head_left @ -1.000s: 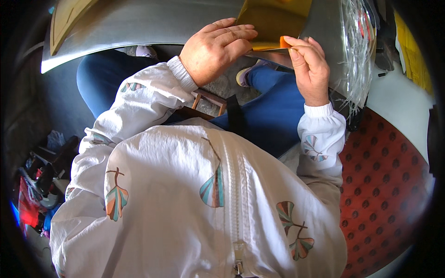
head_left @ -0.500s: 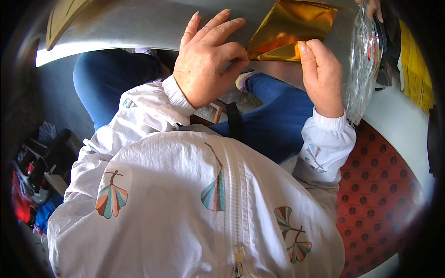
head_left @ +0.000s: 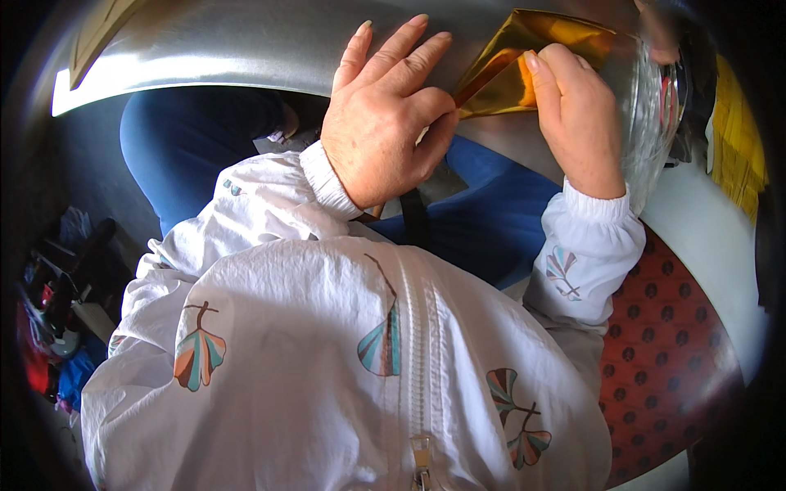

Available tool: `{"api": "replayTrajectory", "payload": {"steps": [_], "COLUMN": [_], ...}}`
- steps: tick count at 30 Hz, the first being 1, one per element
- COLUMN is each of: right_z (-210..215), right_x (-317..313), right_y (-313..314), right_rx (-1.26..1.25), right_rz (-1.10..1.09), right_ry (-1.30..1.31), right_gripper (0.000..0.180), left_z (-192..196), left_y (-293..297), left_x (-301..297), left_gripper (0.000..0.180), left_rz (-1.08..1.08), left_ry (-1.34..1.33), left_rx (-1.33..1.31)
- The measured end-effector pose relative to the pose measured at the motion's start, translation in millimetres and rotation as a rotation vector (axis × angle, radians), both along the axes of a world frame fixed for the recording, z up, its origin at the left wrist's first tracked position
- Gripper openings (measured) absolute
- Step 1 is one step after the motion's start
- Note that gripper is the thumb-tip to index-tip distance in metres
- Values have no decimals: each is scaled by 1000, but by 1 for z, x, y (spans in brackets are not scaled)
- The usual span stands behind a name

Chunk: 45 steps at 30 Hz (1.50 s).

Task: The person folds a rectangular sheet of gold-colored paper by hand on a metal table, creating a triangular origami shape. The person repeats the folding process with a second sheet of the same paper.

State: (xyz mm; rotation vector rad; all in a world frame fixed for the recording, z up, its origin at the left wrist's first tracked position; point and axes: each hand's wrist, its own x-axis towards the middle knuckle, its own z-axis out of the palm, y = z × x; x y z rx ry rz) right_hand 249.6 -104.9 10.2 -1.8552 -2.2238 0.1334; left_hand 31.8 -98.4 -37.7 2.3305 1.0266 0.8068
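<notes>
I am watching the left hand (head_left: pixel 385 114) pinching the near corner of the gold foil (head_left: pixel 524 61) over the table (head_left: pixel 205 49) edge while the right hand (head_left: pixel 577 114) is pressing its fold, gripping it, and I am judging uneven pull could crease or tear it.

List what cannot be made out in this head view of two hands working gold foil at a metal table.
- Gold foil: far part cut off by the top edge; near corner hidden under the left hand.
- Right hand: fingertips hidden behind the foil.
- Clear wrapping: contents blurred near the rim.
- Metal table: mostly out of frame.
</notes>
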Motion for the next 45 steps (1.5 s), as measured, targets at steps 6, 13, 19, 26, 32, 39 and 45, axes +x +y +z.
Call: {"api": "replayTrajectory", "payload": {"steps": [6, 13, 19, 26, 32, 39, 45], "right_z": [-7, -16, -24, -25, -23, -23, -23], "right_x": [-10, -38, -57, -53, -55, -58, -59], "right_y": [8, -7, -13, -12, -10, -8, -8], "right_rx": [46, -29, 11, 16, -33, -34, -34], "right_rz": [-1, -207, -310, -298, -340, -314, -323], "right_ry": [-89, -78, -43, -11, -26, -47, -50], "right_gripper": [21, 21, 23, 22, 22, 21, 21], "left_z": [7, 19, 10, -7, -19, -23, -27], "left_y": [3, 34, 22, -20, -26, -28, -25], "left_x": [1, -28, -48, -44, -31, -35, -35], "left_gripper": [4, 20, 12, 41, 69, 72, 69], "left_rz": [-1, -99, -16, -275, -153, -146, -134], "left_ry": [40, 178, 61, 52, 139, 181, 171], "left_rx": [-10, 60, 108, 260, 159, 186, 213]}}
